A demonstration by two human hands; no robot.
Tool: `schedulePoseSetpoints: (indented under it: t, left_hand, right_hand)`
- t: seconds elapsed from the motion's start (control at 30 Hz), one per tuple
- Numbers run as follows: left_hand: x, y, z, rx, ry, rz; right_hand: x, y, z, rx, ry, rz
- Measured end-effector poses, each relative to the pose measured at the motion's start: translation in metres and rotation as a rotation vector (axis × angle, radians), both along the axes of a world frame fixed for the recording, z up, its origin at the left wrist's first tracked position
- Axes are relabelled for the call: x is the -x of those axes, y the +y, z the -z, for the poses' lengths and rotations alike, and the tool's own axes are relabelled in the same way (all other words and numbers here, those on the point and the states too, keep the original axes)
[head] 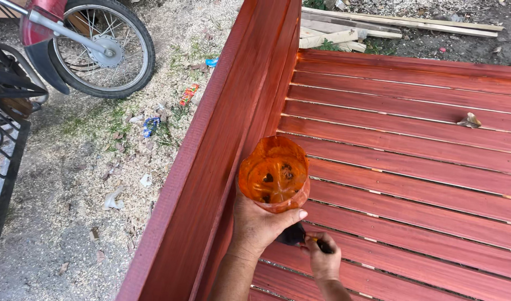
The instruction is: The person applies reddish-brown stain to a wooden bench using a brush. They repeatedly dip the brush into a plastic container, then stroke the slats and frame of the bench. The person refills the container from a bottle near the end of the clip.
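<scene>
Stain cup and brush over the red slats

Your left hand [261,226] has its fingers clamped on the orange cup [274,174] beside the side rail [211,167]; your right hand [324,259] grips the brush [296,235] underneath; open slats [411,167] lie rightward.

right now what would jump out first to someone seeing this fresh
The red-stained wooden slats fill the right side, framed by a tall rail of the same colour running up the middle. At bottom centre, the left hand holds an orange cut-off plastic container, while the right hand grips a dark brush. A motorbike wheel sits top left.
</scene>
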State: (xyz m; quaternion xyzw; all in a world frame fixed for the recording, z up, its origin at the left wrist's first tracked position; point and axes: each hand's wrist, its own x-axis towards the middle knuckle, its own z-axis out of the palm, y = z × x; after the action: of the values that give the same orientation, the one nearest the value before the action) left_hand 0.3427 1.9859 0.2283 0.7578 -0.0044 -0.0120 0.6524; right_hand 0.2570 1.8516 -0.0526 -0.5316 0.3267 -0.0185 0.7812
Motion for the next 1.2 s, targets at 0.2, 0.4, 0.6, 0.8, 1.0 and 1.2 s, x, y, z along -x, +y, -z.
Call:
schedulePoseSetpoints:
  t: [0.2,0.4,0.6,0.8,1.0,1.2]
  left_hand:
    - [0.003,0.002,0.012,0.122,0.099,0.018]
    - [0.007,0.002,0.012,0.047,-0.007,0.015]
    - [0.003,0.006,0.003,-0.011,0.03,0.019]
    - [0.003,-0.001,0.004,-0.027,0.092,0.046]
    - [-0.002,-0.005,0.009,0.001,-0.012,0.049]
    - [-0.001,0.004,0.014,-0.007,-0.03,0.046]
  right_hand:
    - [-0.02,0.055,0.001,0.374,0.122,-0.136]
    - [-0.015,0.017,-0.026,0.426,0.028,-0.115]
    - [-0.012,0.044,-0.037,0.421,0.096,-0.137]
    - [-0.024,0.041,-0.015,0.389,0.02,-0.198]
    - [0.021,-0.03,-0.003,0.332,-0.028,-0.028]
    - [-0.009,0.007,-0.011,0.096,-0.043,-0.081]
